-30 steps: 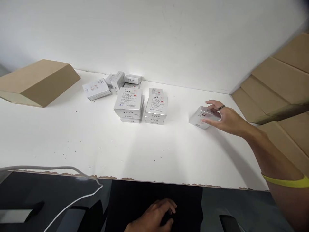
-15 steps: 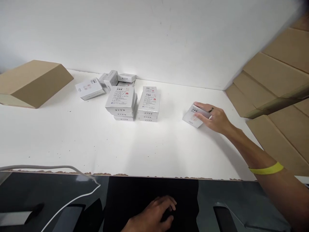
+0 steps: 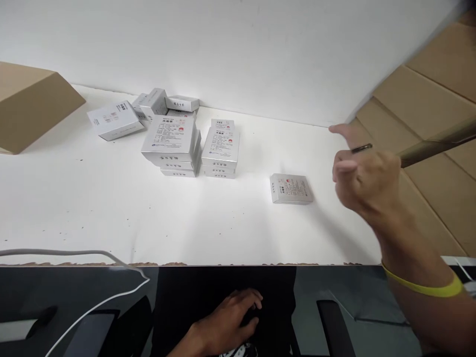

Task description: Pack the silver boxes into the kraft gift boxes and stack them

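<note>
A small white box (image 3: 291, 189) lies flat and alone on the white table (image 3: 111, 208). My right hand (image 3: 362, 173) hovers to its right, raised off the table, fingers apart and holding nothing; it wears a dark ring and a yellow wristband. Two stacks of the same white boxes (image 3: 171, 144) (image 3: 220, 151) stand left of the lone box. Several more loose boxes (image 3: 115, 119) lie behind them near the wall. My left hand (image 3: 230, 320) rests low on my dark lap below the table's edge, fingers curled.
A brown carton (image 3: 29, 106) lies at the far left of the table. Stacked brown cartons (image 3: 420, 109) rise along the right side. A white cable (image 3: 92, 260) runs along the near left edge. A white wall backs the table.
My right hand set the small box down flat, let go of it and lifted away to the right. The view shifted slightly. The left hand stayed on my lap.
</note>
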Tool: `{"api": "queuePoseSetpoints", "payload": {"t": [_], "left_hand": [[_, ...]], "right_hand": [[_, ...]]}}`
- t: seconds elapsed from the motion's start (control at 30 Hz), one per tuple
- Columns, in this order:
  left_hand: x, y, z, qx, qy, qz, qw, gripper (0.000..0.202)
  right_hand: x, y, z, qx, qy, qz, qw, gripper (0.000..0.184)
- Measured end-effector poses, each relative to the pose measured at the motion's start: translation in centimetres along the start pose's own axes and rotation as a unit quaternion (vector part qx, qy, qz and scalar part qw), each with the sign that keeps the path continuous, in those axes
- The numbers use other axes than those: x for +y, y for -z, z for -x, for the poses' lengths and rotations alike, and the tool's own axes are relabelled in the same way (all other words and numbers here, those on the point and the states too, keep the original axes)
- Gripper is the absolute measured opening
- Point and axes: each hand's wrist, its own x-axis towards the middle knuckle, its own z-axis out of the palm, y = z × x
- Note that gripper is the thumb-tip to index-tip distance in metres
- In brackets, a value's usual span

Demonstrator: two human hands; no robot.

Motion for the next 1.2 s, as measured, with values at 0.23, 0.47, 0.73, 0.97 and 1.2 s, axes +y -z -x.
{"api": "queuePoseSetpoints", "payload": {"t": [0.23, 0.47, 0.73, 0.97, 1.2], "left_hand": [[-0.5, 0.4, 0.2, -0.013, 0.017, -0.008, 1.0, 0.028], [-0.2, 0.2, -0.3, -0.006, 0.016, 0.009, 1.0, 0.028], [-0.3, -0.7, -0.1, -0.001, -0.007, 0.01, 1.0, 0.03], [-1.7, -0.9, 0.9, 0.044, 0.0, 0.017, 0.999, 0.03], [-2.2, -1.1, 1.2, 0.059, 0.01, 0.001, 0.998, 0.033]], "right_hand": [[4.0, -2.8, -1.0, -0.288, 0.251, 0.002, 0.924, 0.092], [2.3, -6.1, -0.6, -0.262, 0.305, 0.185, 0.897, 0.096], [0.3, -4.3, -1.1, -0.371, 0.194, -0.042, 0.907, 0.073], [-0.3, -2.1, -4.7, -0.197, 0.203, -0.117, 0.952, 0.101], [-7.2, -3.5, -9.9, 0.069, 0.259, -0.193, 0.944, 0.073]]}}
